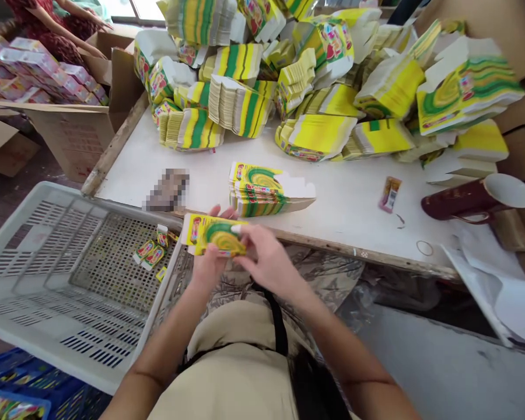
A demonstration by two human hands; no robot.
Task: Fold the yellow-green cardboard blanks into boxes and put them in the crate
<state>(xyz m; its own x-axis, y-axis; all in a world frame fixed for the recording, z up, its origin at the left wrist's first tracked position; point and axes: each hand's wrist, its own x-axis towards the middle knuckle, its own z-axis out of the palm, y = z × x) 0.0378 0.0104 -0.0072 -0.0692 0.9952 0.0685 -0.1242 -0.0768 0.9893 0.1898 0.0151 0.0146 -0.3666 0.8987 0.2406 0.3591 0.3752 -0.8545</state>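
Between my two hands, just over the table's front edge, is a small yellow and green printed carton [219,234]. My left hand [207,268] grips its left part from below, with the thumb on the near side and fingertips showing behind. At the carton's right end, my right hand [265,254] pinches it between thumb and fingers. Right behind it on the table lies a fanned stack of flat cartons [262,189] with the same print. Inside the grey plastic crate [48,204] at my left are several small made-up cartons [151,254].
Bundles of flat yellow cartons [240,105] are heaped along the back of the white table [350,216]. To the right are a small wrapper [390,194] and a maroon mug [461,198] on its side. Cardboard boxes [79,134] and a co-worker's arm [65,32] are back left.
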